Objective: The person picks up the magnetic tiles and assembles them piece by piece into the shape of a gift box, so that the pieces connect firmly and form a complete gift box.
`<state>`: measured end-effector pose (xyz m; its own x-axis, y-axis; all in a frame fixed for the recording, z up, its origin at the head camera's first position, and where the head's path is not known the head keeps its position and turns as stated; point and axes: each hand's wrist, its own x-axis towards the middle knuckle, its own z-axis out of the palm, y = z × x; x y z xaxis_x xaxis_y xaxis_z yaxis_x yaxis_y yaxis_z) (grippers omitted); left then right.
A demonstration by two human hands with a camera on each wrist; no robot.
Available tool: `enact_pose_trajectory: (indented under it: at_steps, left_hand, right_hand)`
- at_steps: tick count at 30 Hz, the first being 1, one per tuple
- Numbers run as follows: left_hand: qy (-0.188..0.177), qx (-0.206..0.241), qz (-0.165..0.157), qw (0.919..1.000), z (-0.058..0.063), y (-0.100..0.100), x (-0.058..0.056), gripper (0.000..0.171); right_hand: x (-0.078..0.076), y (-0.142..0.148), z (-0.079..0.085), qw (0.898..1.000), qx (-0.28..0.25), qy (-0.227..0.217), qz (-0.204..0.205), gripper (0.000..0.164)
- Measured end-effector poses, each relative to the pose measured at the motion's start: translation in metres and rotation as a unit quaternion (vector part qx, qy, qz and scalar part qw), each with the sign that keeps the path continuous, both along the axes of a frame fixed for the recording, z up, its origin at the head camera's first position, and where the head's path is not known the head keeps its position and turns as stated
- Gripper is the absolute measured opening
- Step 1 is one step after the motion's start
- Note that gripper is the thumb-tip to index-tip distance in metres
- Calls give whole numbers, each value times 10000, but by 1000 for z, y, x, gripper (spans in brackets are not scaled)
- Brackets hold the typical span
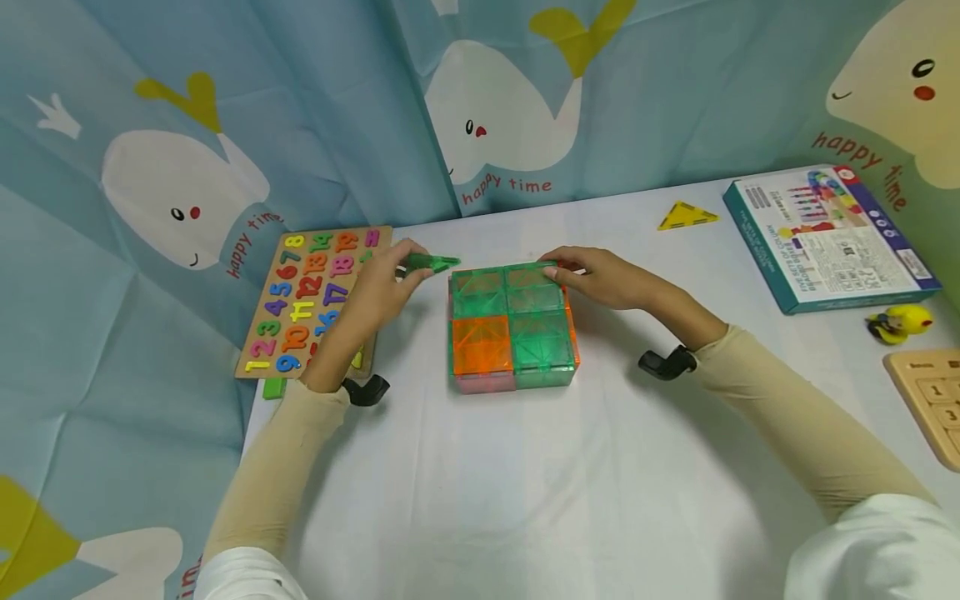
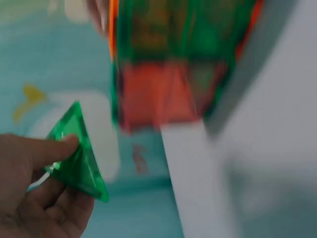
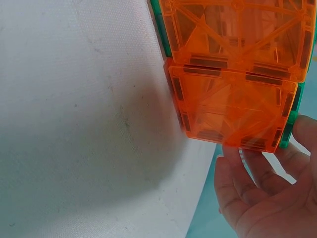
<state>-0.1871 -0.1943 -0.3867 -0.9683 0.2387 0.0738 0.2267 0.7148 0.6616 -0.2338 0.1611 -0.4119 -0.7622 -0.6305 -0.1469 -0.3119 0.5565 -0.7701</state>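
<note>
My left hand (image 1: 377,288) pinches a translucent green triangular magnetic tile (image 2: 83,166) between thumb and fingers, left of the tile box. This flat box of square magnetic tiles (image 1: 482,343) sits on the white table; its top shows three green squares and one orange. Two orange tiles (image 3: 233,106) make up its right side. At the box's back right corner, my right hand (image 1: 600,277) holds on, thumb on the top edge and fingers curled behind it. In the head view those fingers are partly hidden.
A wooden number board (image 1: 300,304) lies at the left, over a green block (image 1: 273,388). Toward the back right lies a yellow triangular tile (image 1: 686,216). Farther right are a toy box (image 1: 832,233), a yellow duck figure (image 1: 903,321) and a wooden number tray (image 1: 911,379). A curtain (image 1: 330,125) hangs behind.
</note>
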Motion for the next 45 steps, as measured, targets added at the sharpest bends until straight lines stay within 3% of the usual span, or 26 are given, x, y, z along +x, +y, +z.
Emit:
enact_pose_trajectory:
  at_steps: [4,8,15,22,32,36,39,42,45]
  left_hand:
    - [-192,-77,-771,9968,3,18,29,18]
    - [-216,-251,-1025,9942,-3,30,41,19]
    - [-123,-95,-1106,9937,-9,39,44,21]
    - [20,-229,-1306,9912,-12,47,42,24]
    - [-15,-293,-1292,9912,-11,46,43,25]
    - [18,-299,-1294,9911,-12,45,44,25]
    - [50,-339,-1281,9912,-12,44,44,24]
    - [57,-379,-1264,9912,-12,44,45,24]
    - [45,-434,-1258,9911,-12,43,45,25]
  right_hand:
    - [0,1,-1,10000,1,20,-12,42]
    - [1,1,-1,10000,-39,3,-9,43]
    - [2,2,-1,10000,-68,-26,-18,42]
    - [1,2,-1,10000,-27,18,-32,42]
    - [-1,5,0,9999,18,70,-107,45]
    - [-14,21,4,9980,229,288,-505,47]
    - [-33,48,5,9902,719,566,-1055,52]
    - [-53,83,-1,9710,1350,563,-1893,66]
    - [-68,117,-14,9441,1834,308,-2721,84]
